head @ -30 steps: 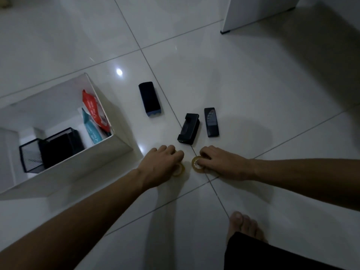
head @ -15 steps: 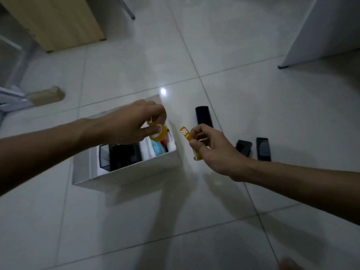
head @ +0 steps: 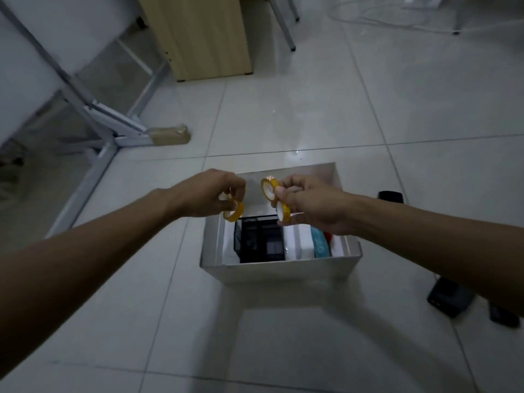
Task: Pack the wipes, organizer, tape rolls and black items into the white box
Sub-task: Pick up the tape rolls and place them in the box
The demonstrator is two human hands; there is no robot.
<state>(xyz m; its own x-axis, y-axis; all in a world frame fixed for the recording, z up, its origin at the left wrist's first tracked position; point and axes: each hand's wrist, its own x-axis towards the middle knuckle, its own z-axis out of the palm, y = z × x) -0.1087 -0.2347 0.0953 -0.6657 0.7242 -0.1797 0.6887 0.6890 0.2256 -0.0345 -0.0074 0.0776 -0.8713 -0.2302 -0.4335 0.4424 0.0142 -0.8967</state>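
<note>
The scene was dim overall, with a cool grey-blue cast and low contrast. A small specular glare sat on the tiled floor [head: 283,123] at 12 o'clock from the white box [head: 280,272], indicating an overhead source. The box threw a soft-edged shadow onto the tiles toward 6 o'clock, and the forearms cast broader, fainter shadows below them. Motion blur softened the left hand [head: 208,194], the right hand [head: 312,205] and the yellow tape rolls [head: 268,188] they held (edges smeared, markings unreadable). Wide-angle distortion bent the grout lines and the metal frame [head: 93,109] at 10 o'clock. Dark items at 4 o'clock were murky, without readable detail.
</note>
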